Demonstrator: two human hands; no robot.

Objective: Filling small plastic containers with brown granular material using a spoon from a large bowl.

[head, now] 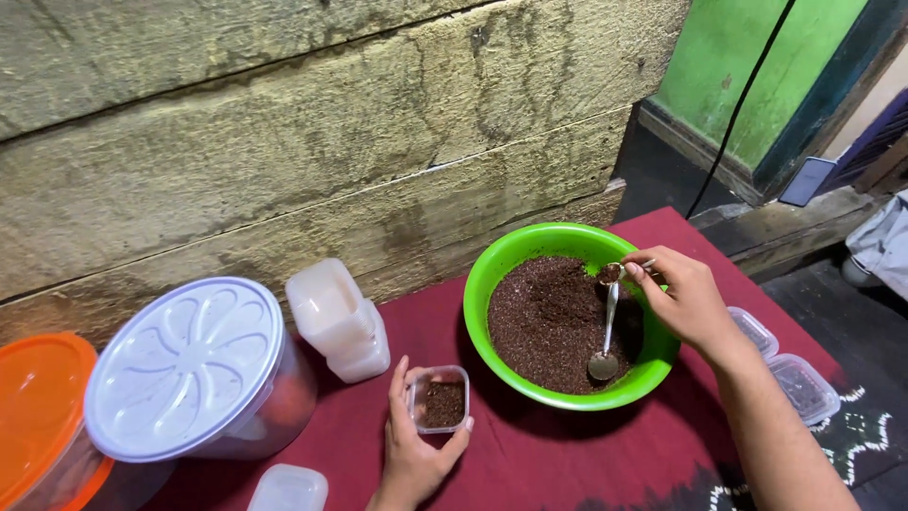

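Note:
A green bowl [492,274] on a dark red cloth holds dark brown granules [544,322]. My right hand [686,303] reaches over its right rim and pinches the top of a metal spoon [607,331]; the spoon's bowl rests down in the granules. My left hand [411,454] cups a small square clear container [439,398] just in front and left of the green bowl. That container has some of the brown granules inside.
A stack of small clear containers [339,317] leans against the wooden wall. A large tub with a white lid [189,364] and an orange-lidded tub [38,407] stand at left. Lidded small containers [804,383] sit at right, one more lid [288,489] in front.

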